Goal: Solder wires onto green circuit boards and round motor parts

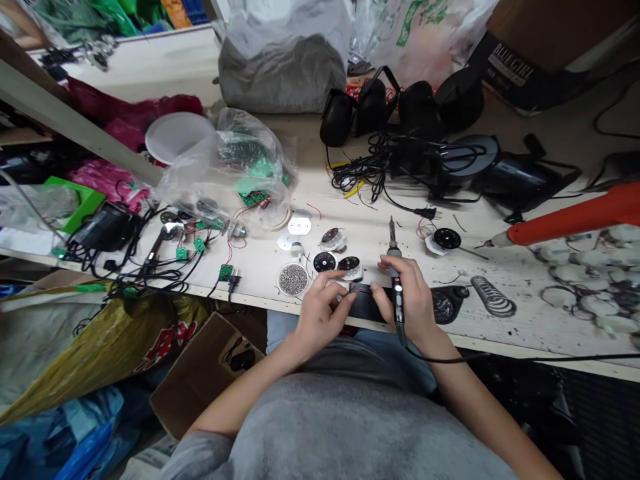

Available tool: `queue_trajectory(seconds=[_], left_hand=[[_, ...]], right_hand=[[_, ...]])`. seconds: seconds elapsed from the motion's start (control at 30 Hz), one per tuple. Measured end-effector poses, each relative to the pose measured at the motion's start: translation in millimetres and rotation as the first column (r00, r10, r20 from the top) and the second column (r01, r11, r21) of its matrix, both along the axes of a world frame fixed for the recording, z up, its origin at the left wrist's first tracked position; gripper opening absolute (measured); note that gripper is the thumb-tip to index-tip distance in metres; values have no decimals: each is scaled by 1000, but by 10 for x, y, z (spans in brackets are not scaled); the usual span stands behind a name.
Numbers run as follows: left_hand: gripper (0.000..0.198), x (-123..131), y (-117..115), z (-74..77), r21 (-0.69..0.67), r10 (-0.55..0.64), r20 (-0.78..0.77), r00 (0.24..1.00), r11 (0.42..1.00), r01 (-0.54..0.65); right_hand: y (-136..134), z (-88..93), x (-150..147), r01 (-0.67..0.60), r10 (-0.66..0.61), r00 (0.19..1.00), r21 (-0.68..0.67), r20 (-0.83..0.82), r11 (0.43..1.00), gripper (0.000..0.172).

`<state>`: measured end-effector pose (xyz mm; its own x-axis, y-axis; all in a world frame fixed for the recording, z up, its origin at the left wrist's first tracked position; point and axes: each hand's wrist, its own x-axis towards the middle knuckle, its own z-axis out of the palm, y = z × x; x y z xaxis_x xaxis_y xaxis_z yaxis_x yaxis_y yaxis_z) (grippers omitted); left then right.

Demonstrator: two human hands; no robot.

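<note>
My right hand is wrapped around the handle of a soldering iron, whose tip points away from me over the bench. My left hand pinches at the near edge of a black housing; what sits between the thumb and fingertips is too small to make out. Just beyond the left fingers lie a black slotted disc and a small motor with a similar disc. A round dish of small metal screws stands to the left. Right of my right hand is a black part with a round grille.
A metal spring lies at the right, near a red electric screwdriver and a pile of white motors. Black lamp-like housings and cables fill the back. Circuit boards and a clear plastic bag occupy the left.
</note>
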<state>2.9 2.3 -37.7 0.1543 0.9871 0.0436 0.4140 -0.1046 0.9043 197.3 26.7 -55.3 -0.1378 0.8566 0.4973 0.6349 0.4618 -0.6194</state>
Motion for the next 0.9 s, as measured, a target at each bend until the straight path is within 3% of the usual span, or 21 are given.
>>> queue_trajectory(seconds=[0.3,0.6,0.77,0.9], left_hand=[[24,-61,-78,-53,-110,119,51,992,988,-113],[18,-169,-50,-73,-113,58,-48,997,992,-64],[20,-153,-8,-46,-60,-16,-52,999,998,13],[22,-87,40,-20,-9,-115,-39,993,993,115]], right_hand=[[132,52,-360,40,-31,979,-38,201,998,40],[208,-10,-389,82,-66,954,-42,294,996,39],[202,49,-226,124,-105,956,-52,273,991,40],[169,100,-44,76,-60,979,-77,196,994,42]])
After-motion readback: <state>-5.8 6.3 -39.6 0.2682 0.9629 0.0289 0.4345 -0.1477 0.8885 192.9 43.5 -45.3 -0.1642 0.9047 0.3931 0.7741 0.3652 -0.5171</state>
